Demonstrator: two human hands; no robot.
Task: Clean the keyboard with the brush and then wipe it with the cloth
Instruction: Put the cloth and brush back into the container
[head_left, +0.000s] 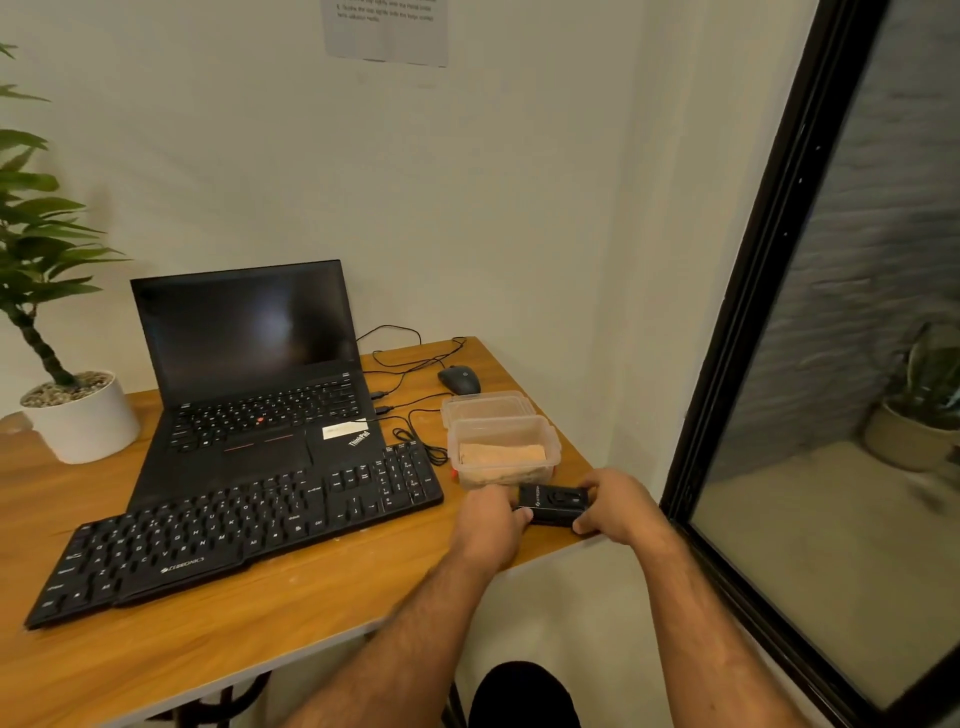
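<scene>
Both hands hold a small black rectangular device (552, 505) at the near right corner of the wooden desk (260, 639): the left hand (488, 519) has its grip clamped on the device's left end, and the right hand (621, 506) has its grip curled round the right end. Just behind the device stands a clear plastic tub (503, 451) holding a folded orange cloth (501, 453), its lid (485, 406) lying behind it. The long black keyboard (234, 535) lies left of the hands, untouched, in front of an open black laptop (249, 374). A dark mouse (459, 379) sits behind the tub, and a white potted plant (78, 415) stands at the far left.
</scene>
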